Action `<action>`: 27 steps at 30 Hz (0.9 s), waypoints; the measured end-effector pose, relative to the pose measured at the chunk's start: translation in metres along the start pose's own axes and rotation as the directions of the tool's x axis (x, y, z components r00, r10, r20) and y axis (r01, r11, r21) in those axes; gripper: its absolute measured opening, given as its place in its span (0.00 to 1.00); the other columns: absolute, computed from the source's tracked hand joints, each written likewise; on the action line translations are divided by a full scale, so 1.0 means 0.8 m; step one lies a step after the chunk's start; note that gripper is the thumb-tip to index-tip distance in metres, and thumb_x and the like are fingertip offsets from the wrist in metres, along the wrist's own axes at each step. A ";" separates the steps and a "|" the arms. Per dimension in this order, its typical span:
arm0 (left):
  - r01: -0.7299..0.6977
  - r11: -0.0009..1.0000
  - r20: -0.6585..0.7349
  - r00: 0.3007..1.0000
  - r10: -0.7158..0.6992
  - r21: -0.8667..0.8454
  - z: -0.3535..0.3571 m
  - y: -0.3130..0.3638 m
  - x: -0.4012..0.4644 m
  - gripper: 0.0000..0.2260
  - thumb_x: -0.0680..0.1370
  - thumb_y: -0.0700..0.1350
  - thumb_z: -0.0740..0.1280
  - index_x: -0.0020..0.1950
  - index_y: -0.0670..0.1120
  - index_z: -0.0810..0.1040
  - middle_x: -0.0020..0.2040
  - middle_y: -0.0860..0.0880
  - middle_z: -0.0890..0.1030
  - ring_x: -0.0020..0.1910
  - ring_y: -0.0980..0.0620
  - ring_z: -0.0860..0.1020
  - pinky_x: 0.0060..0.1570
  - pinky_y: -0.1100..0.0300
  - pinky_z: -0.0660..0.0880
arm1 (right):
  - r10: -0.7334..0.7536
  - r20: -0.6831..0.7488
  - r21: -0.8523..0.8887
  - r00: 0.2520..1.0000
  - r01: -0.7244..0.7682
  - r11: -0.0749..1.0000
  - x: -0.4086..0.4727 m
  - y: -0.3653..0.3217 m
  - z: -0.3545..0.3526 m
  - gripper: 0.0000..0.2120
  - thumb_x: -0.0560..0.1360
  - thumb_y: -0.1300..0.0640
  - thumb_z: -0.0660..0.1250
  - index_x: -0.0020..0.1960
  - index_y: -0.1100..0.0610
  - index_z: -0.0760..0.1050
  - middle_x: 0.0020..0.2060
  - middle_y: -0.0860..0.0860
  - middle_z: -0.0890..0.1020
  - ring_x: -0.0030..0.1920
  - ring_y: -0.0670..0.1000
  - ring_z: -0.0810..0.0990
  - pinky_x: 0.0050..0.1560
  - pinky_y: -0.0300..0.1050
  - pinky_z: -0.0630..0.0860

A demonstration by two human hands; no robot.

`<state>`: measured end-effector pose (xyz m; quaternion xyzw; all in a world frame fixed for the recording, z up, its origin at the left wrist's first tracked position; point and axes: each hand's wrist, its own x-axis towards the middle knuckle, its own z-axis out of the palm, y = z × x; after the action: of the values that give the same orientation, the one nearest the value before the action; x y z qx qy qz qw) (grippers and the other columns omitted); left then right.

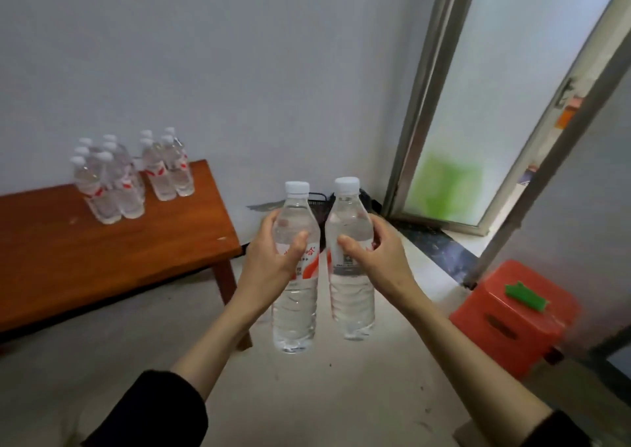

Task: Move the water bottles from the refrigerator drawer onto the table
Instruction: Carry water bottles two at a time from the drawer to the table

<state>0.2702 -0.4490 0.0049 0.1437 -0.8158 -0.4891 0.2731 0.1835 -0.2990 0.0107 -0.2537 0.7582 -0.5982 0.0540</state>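
My left hand (269,258) grips a clear water bottle (295,313) with a white cap and red label, held upright in mid-air. My right hand (374,258) grips a second such bottle (351,296) right beside it, the two nearly touching. Both hang above the floor, to the right of the brown wooden table (85,262). Several more water bottles (116,180) stand in two clusters at the table's far side near the wall. The refrigerator drawer is out of view.
A red plastic stool (512,317) with a green object (526,296) on top stands at the right. Behind it are a frosted glass door (478,105) and its metal frame. A dark basket (319,200) sits on the floor by the wall, behind the held bottles.
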 end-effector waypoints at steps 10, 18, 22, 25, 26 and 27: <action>0.140 0.989 -0.198 0.972 -0.127 0.056 -0.151 -0.112 0.089 0.25 0.71 0.61 0.66 0.64 0.54 0.66 0.56 0.55 0.76 0.56 0.55 0.77 0.55 0.54 0.76 | -0.060 0.288 0.049 0.956 0.047 0.998 0.129 0.000 0.192 0.23 0.68 0.53 0.74 0.60 0.52 0.71 0.50 0.43 0.79 0.48 0.42 0.79 0.46 0.35 0.76; 0.287 0.948 -0.259 0.934 -0.246 0.134 -0.202 -0.214 0.193 0.32 0.70 0.57 0.68 0.71 0.54 0.60 0.68 0.53 0.70 0.66 0.52 0.70 0.63 0.48 0.72 | -0.028 0.493 -0.047 0.869 0.059 0.997 0.268 0.033 0.302 0.29 0.67 0.50 0.74 0.65 0.54 0.68 0.56 0.47 0.76 0.56 0.46 0.76 0.56 0.41 0.73; 0.336 0.927 -0.301 0.913 -0.277 0.166 -0.224 -0.255 0.247 0.30 0.71 0.52 0.70 0.69 0.54 0.61 0.65 0.55 0.70 0.61 0.58 0.69 0.58 0.58 0.70 | 0.035 0.562 -0.065 0.827 0.002 0.998 0.344 0.043 0.347 0.29 0.68 0.53 0.74 0.65 0.54 0.67 0.57 0.49 0.76 0.58 0.49 0.75 0.59 0.45 0.73; 0.385 0.908 -0.327 0.890 -0.317 0.166 -0.239 -0.288 0.282 0.30 0.70 0.53 0.71 0.68 0.56 0.61 0.67 0.54 0.69 0.63 0.56 0.69 0.59 0.56 0.70 | 0.061 0.605 -0.061 0.794 -0.030 0.998 0.392 0.050 0.379 0.27 0.68 0.55 0.74 0.63 0.52 0.67 0.56 0.47 0.75 0.57 0.48 0.74 0.55 0.42 0.72; 0.401 0.900 -0.336 0.882 -0.329 0.170 -0.244 -0.301 0.293 0.30 0.70 0.54 0.71 0.68 0.56 0.61 0.68 0.54 0.69 0.65 0.54 0.69 0.60 0.55 0.71 | 0.065 0.620 -0.068 0.782 -0.029 0.997 0.405 0.052 0.390 0.28 0.68 0.55 0.74 0.64 0.52 0.67 0.55 0.46 0.74 0.56 0.47 0.74 0.54 0.40 0.71; 0.416 0.893 -0.343 0.875 -0.341 0.173 -0.249 -0.310 0.303 0.30 0.70 0.54 0.71 0.68 0.56 0.61 0.68 0.53 0.69 0.66 0.53 0.69 0.61 0.53 0.71 | 0.075 0.633 -0.081 0.770 -0.030 0.996 0.419 0.054 0.400 0.28 0.68 0.56 0.74 0.64 0.52 0.67 0.54 0.45 0.74 0.55 0.46 0.73 0.53 0.39 0.70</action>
<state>0.1827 -0.8330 -0.0648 0.4073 -0.7728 -0.4025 0.2737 0.0030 -0.7246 -0.0448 -0.4212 0.7217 -0.4500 0.3150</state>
